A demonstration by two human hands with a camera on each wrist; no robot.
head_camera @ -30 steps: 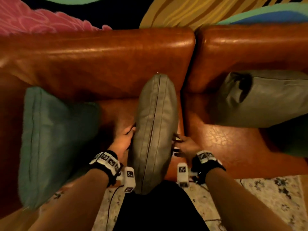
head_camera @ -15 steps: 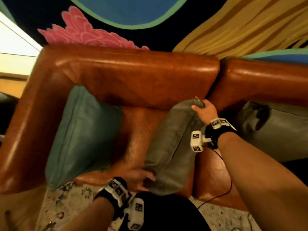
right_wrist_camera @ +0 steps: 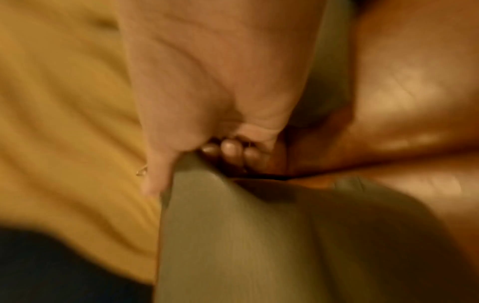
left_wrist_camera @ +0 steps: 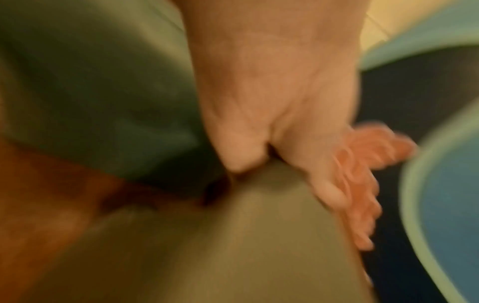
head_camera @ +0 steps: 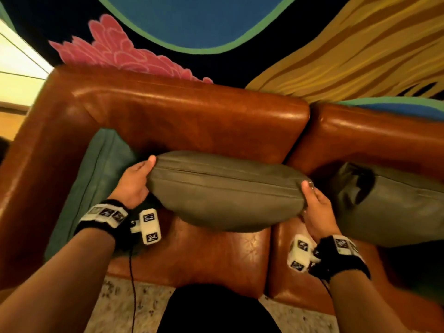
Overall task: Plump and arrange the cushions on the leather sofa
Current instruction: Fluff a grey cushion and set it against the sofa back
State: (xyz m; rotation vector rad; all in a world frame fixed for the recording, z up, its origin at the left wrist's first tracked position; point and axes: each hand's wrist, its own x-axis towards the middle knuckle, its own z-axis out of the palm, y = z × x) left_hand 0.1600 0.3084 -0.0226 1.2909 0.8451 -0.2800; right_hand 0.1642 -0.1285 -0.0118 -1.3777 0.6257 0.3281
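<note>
I hold an olive-grey cushion [head_camera: 223, 191] crosswise above the seat of the brown leather sofa [head_camera: 192, 258], its seam facing up. My left hand [head_camera: 134, 181] grips its left end, thumb on top. My right hand [head_camera: 314, 203] grips its right end, thumb over the corner. In the left wrist view, blurred, my left hand [left_wrist_camera: 264, 160] pinches the cushion [left_wrist_camera: 233, 256]. In the right wrist view my right hand [right_wrist_camera: 202, 155] curls its fingers under the cushion's [right_wrist_camera: 259, 246] corner. A teal cushion [head_camera: 89, 188] leans in the sofa's left corner. Another grey cushion [head_camera: 389, 203] lies on the right seat.
The sofa's backrest [head_camera: 192, 118] runs behind the held cushion, with the left armrest [head_camera: 26, 179] beside the teal one. A colourful wall hanging [head_camera: 216, 32] is behind the sofa. A pale patterned rug [head_camera: 120, 308] lies in front, and a cable [head_camera: 132, 284] hangs from my left wrist.
The grey cushion has swung from lengthwise on the seat to crosswise and lifted. My left hand moved from its near end to its left end; my right hand holds the corner, now on the right.
</note>
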